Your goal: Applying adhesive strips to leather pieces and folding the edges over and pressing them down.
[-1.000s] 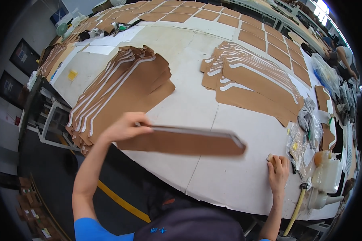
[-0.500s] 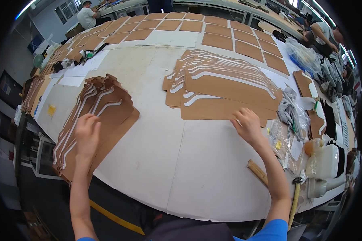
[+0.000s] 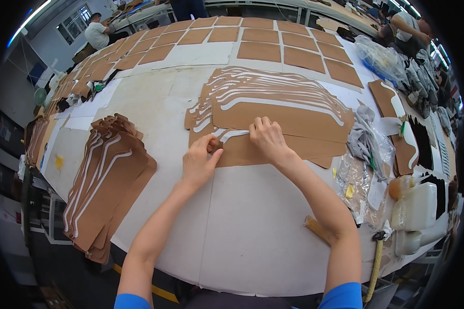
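A spread pile of brown panels with curved white strips [image 3: 288, 104] lies in the middle of the table. At the pile's near edge is a lower brown panel [image 3: 237, 154] with a white strip [image 3: 235, 135] along it. My left hand [image 3: 198, 162] is at this panel's left end, thumb and fingers closing on its edge. My right hand [image 3: 269, 140] rests over the same panel, fingers bent against the white strip, what they hold hidden. A second stack of brown panels with white strips [image 3: 105, 180] lies to the left, overhanging the table edge.
Rows of brown rectangles [image 3: 260, 51] cover the far table. To the right are plastic bags [image 3: 353, 180], grey cloth [image 3: 363, 129], a white jug [image 3: 415, 206] and a hammer with a yellow handle [image 3: 375, 268]. A wooden stick [image 3: 316, 229] lies by my right forearm. Other people sit and stand farther back.
My left hand has moved from the left stack rightward to the central pile. My right hand has shifted left and farther in, onto the panel. The whole view has turned slightly.
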Demonstrator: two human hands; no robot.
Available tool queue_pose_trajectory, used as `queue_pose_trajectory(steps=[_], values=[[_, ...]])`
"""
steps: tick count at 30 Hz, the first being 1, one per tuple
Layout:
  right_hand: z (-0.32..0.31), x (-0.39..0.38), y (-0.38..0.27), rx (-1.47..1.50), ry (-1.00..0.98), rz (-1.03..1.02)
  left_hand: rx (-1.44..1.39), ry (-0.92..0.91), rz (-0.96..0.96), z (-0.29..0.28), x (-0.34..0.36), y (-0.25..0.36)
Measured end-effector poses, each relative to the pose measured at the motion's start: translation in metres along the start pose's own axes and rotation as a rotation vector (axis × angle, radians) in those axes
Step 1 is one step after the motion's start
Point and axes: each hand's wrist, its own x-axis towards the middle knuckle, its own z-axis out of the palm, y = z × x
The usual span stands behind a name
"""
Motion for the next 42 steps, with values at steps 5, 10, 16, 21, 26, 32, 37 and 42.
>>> queue_pose_trajectory(steps=[5, 10, 16, 21, 26, 32, 37, 42], values=[[-0.012, -0.003, 0.010, 0.067, -0.008, -0.004, -0.141, 0.027, -0.157, -0.009, 0.005, -0.016], [-0.011, -0.005, 0.032, 0.154, -0.109, -0.020, -0.080, 0.078, -0.067, -0.004, 0.006, -0.012], [-0.019, -0.010, 0.054, 0.333, -0.128, -0.063, 0.185, 0.142, 0.346, 0.019, 0.007, 0.000], [-0.027, -0.010, 0.079, 0.616, -0.215, 0.040, 0.296, 0.118, 0.290, 0.020, 0.004, -0.015], [-0.014, -0.010, 0.105, 0.892, -0.194, 0.193, 0.294, 0.071, 0.342, 0.028, 0.013, -0.004], [0.010, -0.019, 0.092, 0.989, 0.134, 0.343, 0.202, 0.106, 0.464, 0.057, 0.050, 0.018], [0.023, -0.013, 0.063, 0.617, 0.270, 0.074, 0.298, -0.079, 0.285, 0.066, 0.066, 0.006], [-0.017, -0.061, 0.201, 1.481, 0.989, 0.989, 0.275, -0.047, 0.394, 0.080, 0.065, 0.000]])
